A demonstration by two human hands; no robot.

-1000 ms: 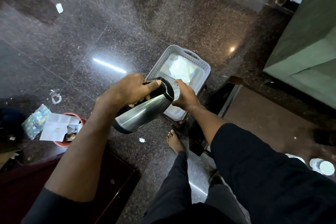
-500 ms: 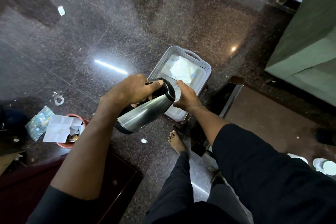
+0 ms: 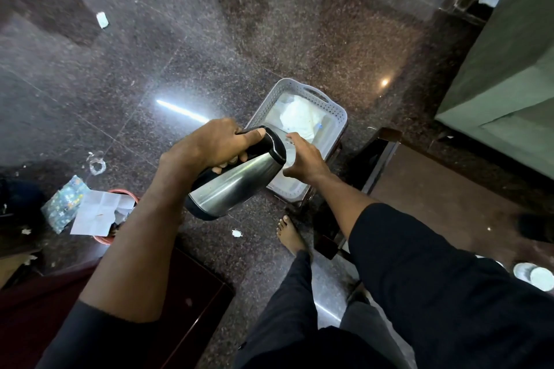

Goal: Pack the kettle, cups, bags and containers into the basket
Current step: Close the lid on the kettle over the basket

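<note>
While tilted: one kettle, one basket.

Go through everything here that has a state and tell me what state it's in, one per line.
kettle: tilted on its side, held in the air
left hand: gripping the kettle's handle
right hand: at the kettle's top
basket: on the floor, white bag inside
red bin: stuffed with paper

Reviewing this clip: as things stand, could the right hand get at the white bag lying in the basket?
Probably yes. The right hand is at the kettle mouth, just above the basket rim, and the white bag lies uncovered in the open top. It would first have to leave the kettle to the left hand.
</note>
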